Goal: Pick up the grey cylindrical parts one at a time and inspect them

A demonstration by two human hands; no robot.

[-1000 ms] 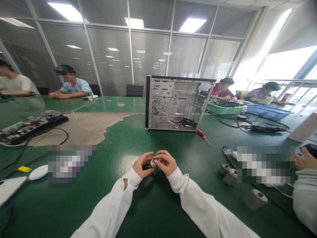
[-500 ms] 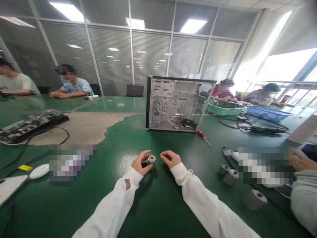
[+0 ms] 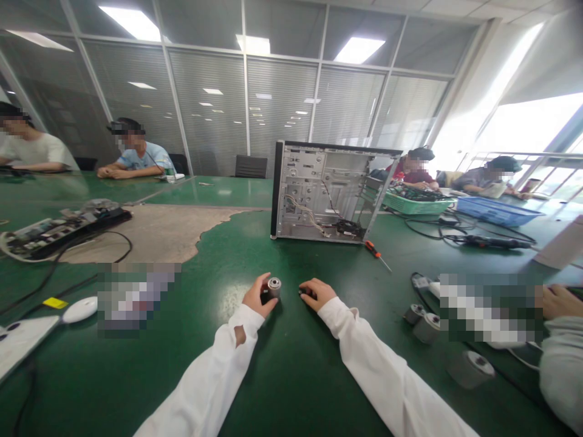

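My left hand [image 3: 259, 296] has its thumb and fingers around a small metal cylinder [image 3: 274, 287], which stands upright with its round top showing. To the right of it, my right hand [image 3: 317, 294] pinches a small dark piece [image 3: 302, 292] between thumb and fingers, just above the green table [image 3: 282, 376]. A gap separates the two hands. On the right side stand more metal cylinders: a small one [image 3: 414, 314], a middle one [image 3: 427, 328] and a larger one [image 3: 471, 369].
An open computer case [image 3: 334, 191] stands ahead, with an orange screwdriver [image 3: 372, 249] beside it. Green [image 3: 421, 203] and blue [image 3: 496, 210] baskets are at the back right. Another person's hand [image 3: 562, 301] is at the right edge. Cables and a circuit board [image 3: 68, 229] lie left.
The dark piece now shows at my right fingertips, where none was visible before. The metal cylinder in my left hand has shifted slightly left and up in view.
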